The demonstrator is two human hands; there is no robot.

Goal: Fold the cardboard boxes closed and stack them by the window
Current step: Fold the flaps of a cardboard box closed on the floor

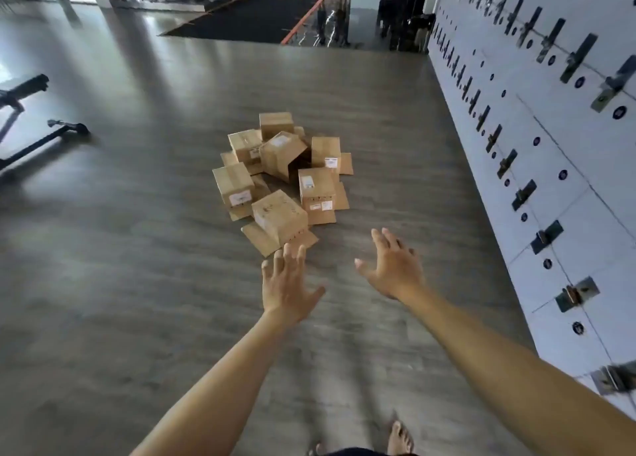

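My left hand (287,281) and right hand (395,266) reach empty, fingers spread, toward the nearest box (278,216) at twelve o'clock; it looks light, stiff-walled, best gripped by opposite sides.

On the floor (137,249) I count seven cardboard boxes (280,176) in one heap; more may be hidden behind them, I cannot tell. Several have their flaps lying open on the floor. Five boxes show a white label. Two hands are stretched out, the left hand (285,283) and the right hand (395,266), both holding nothing. One bare foot (401,438) is visible at the bottom edge.
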